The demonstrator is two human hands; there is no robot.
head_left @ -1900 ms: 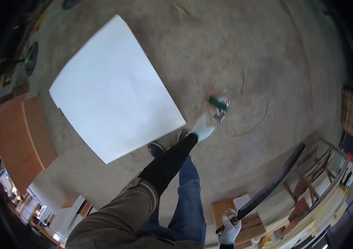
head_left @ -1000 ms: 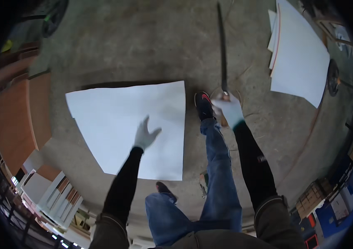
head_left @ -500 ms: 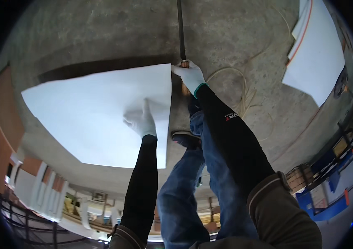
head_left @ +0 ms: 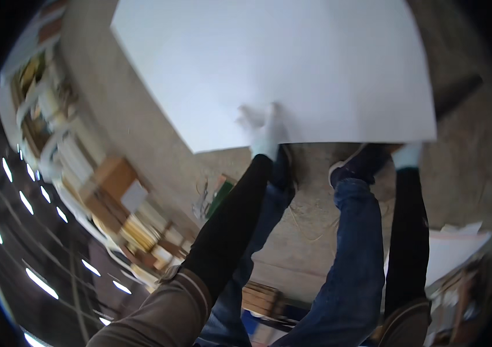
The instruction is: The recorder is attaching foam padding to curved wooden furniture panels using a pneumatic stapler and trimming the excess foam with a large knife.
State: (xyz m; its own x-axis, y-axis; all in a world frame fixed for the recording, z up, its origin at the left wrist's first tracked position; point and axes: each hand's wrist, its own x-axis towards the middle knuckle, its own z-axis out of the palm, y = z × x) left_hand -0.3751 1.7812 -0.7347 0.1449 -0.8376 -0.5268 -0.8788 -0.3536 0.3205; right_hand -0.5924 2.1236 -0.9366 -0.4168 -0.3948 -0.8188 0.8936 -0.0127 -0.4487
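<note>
A large white sheet [head_left: 292, 63] fills the upper middle, its near edge towards my feet. My left hand [head_left: 266, 124], in a white glove, is over the sheet near that edge, blurred, with thumb and finger spread apart and nothing held. My right hand [head_left: 408, 155], also gloved, is at the sheet's near right corner, and the sheet hides most of its fingers. It holds a long tool with a brown wooden handle [head_left: 378, 152], partly covered. The tool's dark bar [head_left: 460, 95] sticks out past the sheet's right edge.
Another white sheet [head_left: 451, 254] lies at the lower right. Cardboard boxes [head_left: 113, 179] and stacked boards line the left. A green object [head_left: 220, 196] rests on the concrete floor [head_left: 309, 231] beside my left forearm. Thin cord lies between my legs.
My view has turned, so the sheet now sits higher and further right. My right hand has gone from beside the sheet's corner to partly beneath its edge, the tool now pointing up and right.
</note>
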